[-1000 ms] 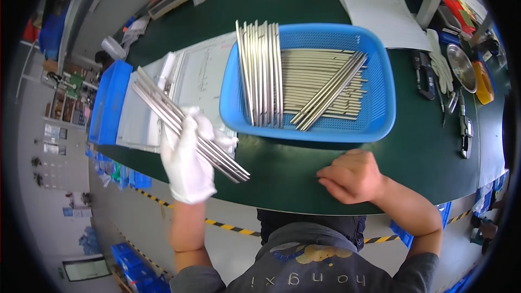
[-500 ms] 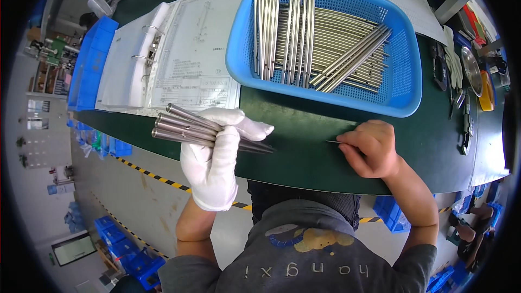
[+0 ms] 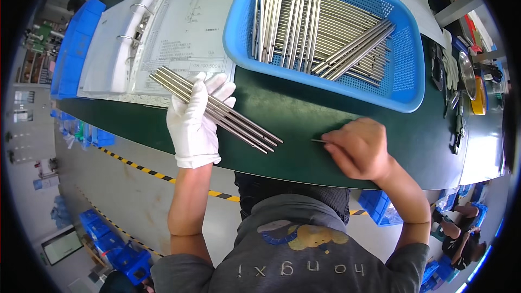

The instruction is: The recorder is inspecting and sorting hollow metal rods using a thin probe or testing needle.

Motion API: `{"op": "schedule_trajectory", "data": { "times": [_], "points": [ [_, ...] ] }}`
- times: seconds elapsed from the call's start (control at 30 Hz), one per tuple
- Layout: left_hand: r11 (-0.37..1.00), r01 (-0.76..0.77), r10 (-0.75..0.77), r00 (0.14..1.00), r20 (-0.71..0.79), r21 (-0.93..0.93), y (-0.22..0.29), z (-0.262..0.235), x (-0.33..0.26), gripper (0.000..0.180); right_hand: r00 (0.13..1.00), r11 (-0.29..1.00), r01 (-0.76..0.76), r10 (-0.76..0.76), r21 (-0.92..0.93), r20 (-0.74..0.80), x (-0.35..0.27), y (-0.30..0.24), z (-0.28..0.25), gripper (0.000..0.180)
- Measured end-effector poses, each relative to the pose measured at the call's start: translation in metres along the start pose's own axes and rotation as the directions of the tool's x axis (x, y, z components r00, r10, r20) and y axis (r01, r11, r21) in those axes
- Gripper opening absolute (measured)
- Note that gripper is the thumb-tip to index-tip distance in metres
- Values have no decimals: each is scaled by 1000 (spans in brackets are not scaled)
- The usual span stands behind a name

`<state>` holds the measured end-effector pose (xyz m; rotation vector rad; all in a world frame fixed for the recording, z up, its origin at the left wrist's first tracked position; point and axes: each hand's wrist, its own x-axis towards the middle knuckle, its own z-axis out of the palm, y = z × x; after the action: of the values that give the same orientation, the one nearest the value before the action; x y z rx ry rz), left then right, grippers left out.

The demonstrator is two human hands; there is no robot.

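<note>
While a bundle of metal rods is gripped above the green table by the gloved left hand, fingers closed around it, a thin pin is pinched by the bare right hand, blue basket of rods behind.

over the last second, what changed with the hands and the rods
The right hand went from resting flat on the green table to pinching a thin pin near the front edge. The gloved left hand kept its grip on the bundle of metal rods, swinging it flatter, then back to a slant. The blue basket and open binder stayed put.
</note>
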<state>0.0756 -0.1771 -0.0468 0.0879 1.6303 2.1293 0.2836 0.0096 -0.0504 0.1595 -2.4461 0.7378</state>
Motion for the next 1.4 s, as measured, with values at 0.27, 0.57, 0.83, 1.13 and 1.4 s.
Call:
{"op": "schedule_trajectory", "data": {
  "times": [0.27, 0.57, 0.83, 1.13, 1.4],
  "points": [
    [997, -2, -5, 997, -83, -83, -11, -3, 1, 31, 996, 1000, -2, 2, 5, 84, 29, -15, 36, 19],
    [991, -14, 0, 994, -110, -131, -10, 4, -3, 26, 992, 998, 9, -1, -61, 130, 40, -15, 45, 19],
    [991, -50, 34, 992, -123, -128, -10, 7, -6, 21, 972, 887, 189, -109, -422, 207, 49, -47, 44, 24],
    [989, -47, 24, 987, -159, -143, -8, 11, -6, 19, 983, 929, 135, -82, -345, 165, 51, -42, 45, 24],
    [984, -84, 60, 987, -147, -159, -12, 9, -8, 18, 980, 942, 125, -68, -310, 186, 51, -34, 49, 19]
  ]
}}
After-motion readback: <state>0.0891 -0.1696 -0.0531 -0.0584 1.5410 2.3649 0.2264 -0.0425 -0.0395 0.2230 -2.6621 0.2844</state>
